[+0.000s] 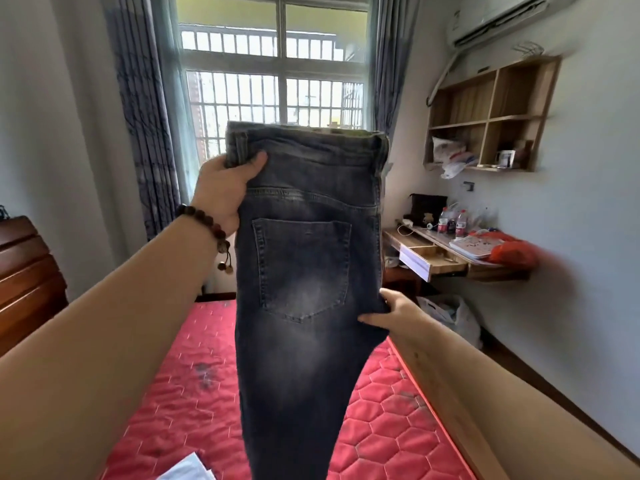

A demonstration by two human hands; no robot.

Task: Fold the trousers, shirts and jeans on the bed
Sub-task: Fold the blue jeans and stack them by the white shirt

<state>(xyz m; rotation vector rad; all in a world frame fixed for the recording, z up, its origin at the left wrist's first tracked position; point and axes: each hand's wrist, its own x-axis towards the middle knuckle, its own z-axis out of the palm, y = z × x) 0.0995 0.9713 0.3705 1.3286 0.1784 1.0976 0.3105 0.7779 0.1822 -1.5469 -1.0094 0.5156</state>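
Note:
A pair of dark blue-grey jeans (pixel 304 271) hangs in the air in front of me, folded lengthwise, with a back pocket facing me. My left hand (pixel 225 192), with a bead bracelet at the wrist, grips the waistband at its left corner. My right hand (pixel 391 315) pinches the seat edge of the jeans lower on the right. The legs hang down over the red quilted bed (pixel 180 403) and run out of view at the bottom.
A white folded item (pixel 188 469) lies at the bed's near edge. A dark wooden headboard (pixel 27 278) stands left. A wall desk (pixel 460 254) with bottles and papers and a wooden shelf (pixel 485 119) are right. The window (pixel 277 81) is ahead.

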